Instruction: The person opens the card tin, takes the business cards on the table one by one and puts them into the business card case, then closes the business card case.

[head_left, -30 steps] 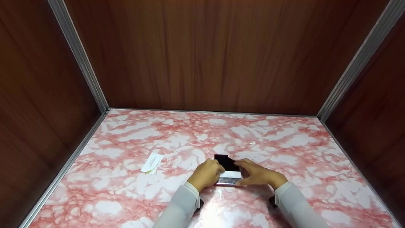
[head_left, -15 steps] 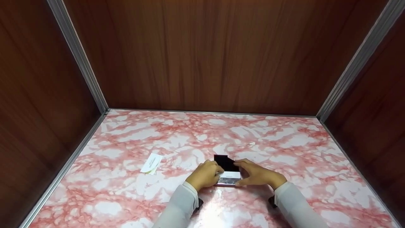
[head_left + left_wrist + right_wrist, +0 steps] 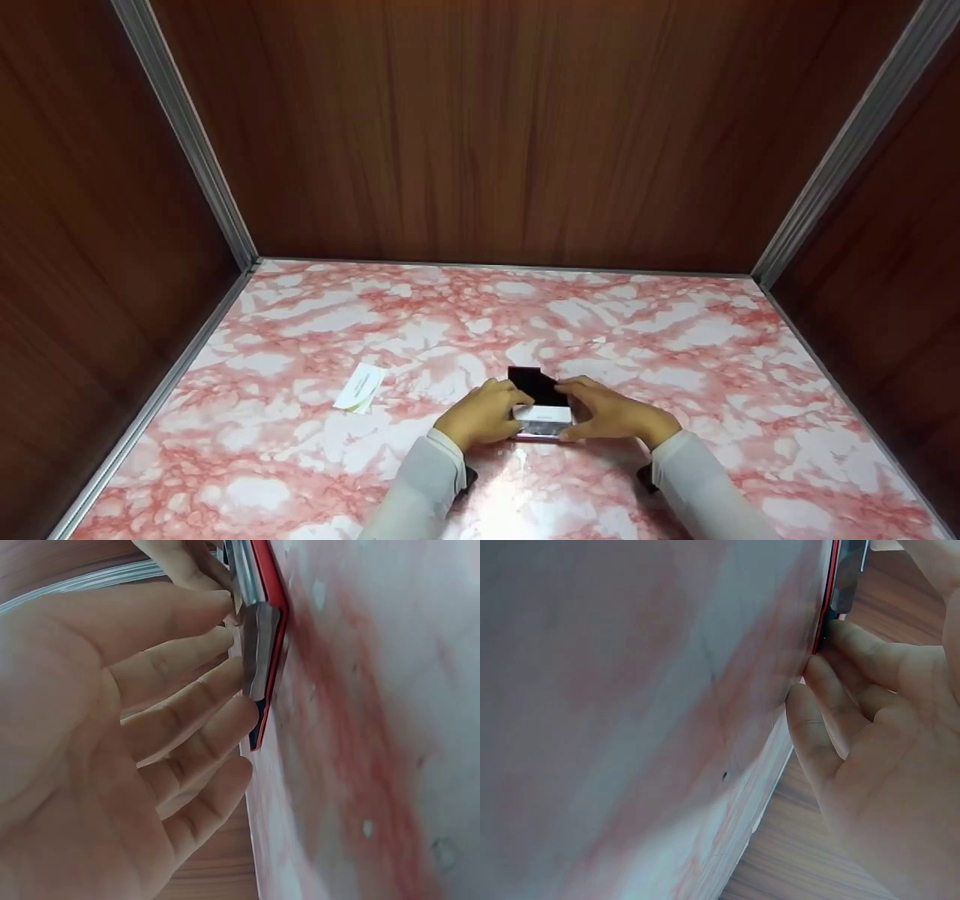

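Note:
A business card case (image 3: 534,386) lies unfolded on the table, its black inside turned up. White cards (image 3: 551,413) sit in its near half, above a shiny metal part. Red edging shows along the case in both wrist views. My left hand (image 3: 484,414) is at its left side, the fingers fairly straight and the tips touching the cards and metal edge. My right hand (image 3: 609,412) holds the right side, thumb at the near corner and fingers farther back. A loose white card (image 3: 361,388) with a green-yellow corner lies apart to the left.
The table (image 3: 247,420) has a red-and-white marbled top. Brown wood panels (image 3: 480,135) wall it at the back and both sides, with metal rails (image 3: 187,142) at the corners.
My left hand's fingers have loosened and straightened from a more curled pose at the cards, and its wrist has shifted slightly left. The right hand and the case stay put.

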{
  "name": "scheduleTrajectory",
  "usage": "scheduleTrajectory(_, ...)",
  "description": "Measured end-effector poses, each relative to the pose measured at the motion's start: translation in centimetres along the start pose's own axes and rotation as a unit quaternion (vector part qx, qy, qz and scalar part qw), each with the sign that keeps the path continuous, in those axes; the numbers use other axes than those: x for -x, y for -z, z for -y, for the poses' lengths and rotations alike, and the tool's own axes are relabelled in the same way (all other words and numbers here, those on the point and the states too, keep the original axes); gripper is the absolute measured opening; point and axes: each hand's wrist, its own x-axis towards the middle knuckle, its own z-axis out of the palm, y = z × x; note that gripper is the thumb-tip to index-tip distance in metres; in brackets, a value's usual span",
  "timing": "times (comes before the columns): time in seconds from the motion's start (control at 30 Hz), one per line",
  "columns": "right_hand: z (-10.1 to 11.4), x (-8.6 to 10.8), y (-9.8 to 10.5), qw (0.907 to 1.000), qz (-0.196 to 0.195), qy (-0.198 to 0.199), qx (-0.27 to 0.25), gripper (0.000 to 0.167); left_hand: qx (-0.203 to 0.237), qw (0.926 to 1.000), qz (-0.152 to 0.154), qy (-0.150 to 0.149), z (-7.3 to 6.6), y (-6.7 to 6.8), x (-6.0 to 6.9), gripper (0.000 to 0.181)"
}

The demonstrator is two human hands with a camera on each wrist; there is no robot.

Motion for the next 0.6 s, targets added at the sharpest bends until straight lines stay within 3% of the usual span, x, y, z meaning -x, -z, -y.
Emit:
scheduleTrajectory(0.2, -0.1, 0.0, 0.0, 1.0000, 0.002, 0.002, -0.002, 0.089, 0.054, 0.9984, -0.010, 0.016, 1.2, 1.3, 0.6, 0.041)
scheduleTrajectory(0.37, -0.1, 0.1, 0.0, 0.9999, 0.004, 0.007, -0.008, 0.089, 0.093, 0.9938, -0.054, 0.024, 3.7, 3.2, 2.0, 0.041)
scheduleTrajectory(0.6, 0.0, 0.0, 0.0, 0.9999, 0.006, 0.003, -0.013, 0.088, 0.120, 0.9828, -0.107, 0.091, 6.8, 5.7, 4.4, 0.047)
